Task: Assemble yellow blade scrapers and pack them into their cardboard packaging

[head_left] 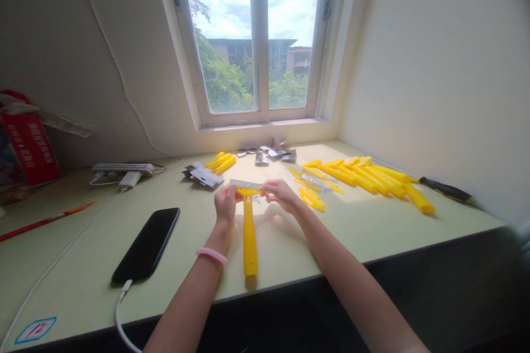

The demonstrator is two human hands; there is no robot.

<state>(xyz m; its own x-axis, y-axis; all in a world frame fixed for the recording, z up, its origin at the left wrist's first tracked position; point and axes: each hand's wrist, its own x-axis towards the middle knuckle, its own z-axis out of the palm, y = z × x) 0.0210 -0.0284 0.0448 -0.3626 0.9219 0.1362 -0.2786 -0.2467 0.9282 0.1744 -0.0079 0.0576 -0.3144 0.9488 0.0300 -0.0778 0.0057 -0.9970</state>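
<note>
On a pale green desk, a long yellow plastic scraper points away from the person, its long axis running toward the window, with a thin steel blade across the far end. The left hand and right hand, close together, clamp that end from either side.
</note>
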